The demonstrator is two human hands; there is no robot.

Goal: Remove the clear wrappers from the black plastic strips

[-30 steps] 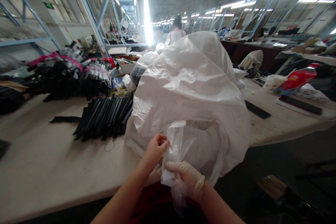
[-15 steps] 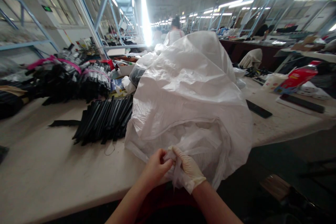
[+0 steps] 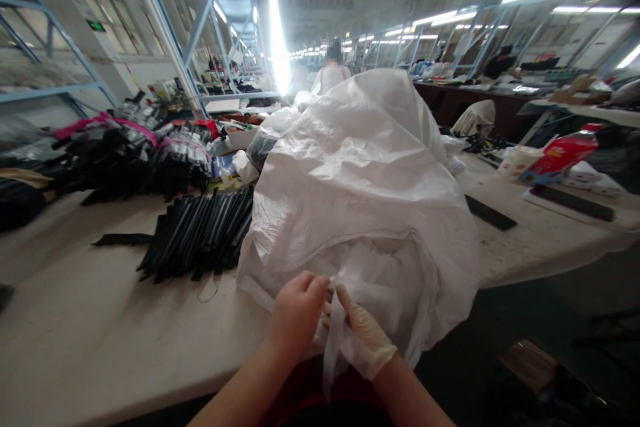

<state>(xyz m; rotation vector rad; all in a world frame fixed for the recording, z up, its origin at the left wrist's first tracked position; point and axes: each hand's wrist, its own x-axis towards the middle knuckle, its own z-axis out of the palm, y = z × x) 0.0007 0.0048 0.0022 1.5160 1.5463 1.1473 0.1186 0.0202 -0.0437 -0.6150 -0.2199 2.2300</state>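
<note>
Since a moment ago both of my hands have slid a little lower and closer together at the mouth of the big white sack (image 3: pixel 360 167), and the strip of thin plastic that stood up between them a second back is now bunched down into my grip. My left hand (image 3: pixel 296 312) is bare, fingers curled and pressed together around the gathered film (image 3: pixel 334 347) — a closed pinch, knuckles toward me. My right hand (image 3: pixel 364 333) wears a pale glove; its fingers are pressed onto the same film from the other side, touching my left fingertips, and a loose tail of the film hangs below my hands at 6 o'clock.

That film sits at the near edge of the table (image 3: pixel 100 333), right against the sack's lower front, which slumps over the table edge toward me. At about 10 o'clock from my hands lies a fan of black strips (image 3: pixel 200 233), just beside the sack's left side. Farther off at 10 o'clock is a heap of dark bundles (image 3: pixel 135 153) with a pink band across it. At 2 o'clock a flat black bar (image 3: pixel 490 213) lies on the table, well apart from the sack, and beyond it at 2 o'clock a red packet (image 3: pixel 565 153). At 12 o'clock, behind the sack, another person in white (image 3: pixel 331 75) stands — only partly visible.
</note>
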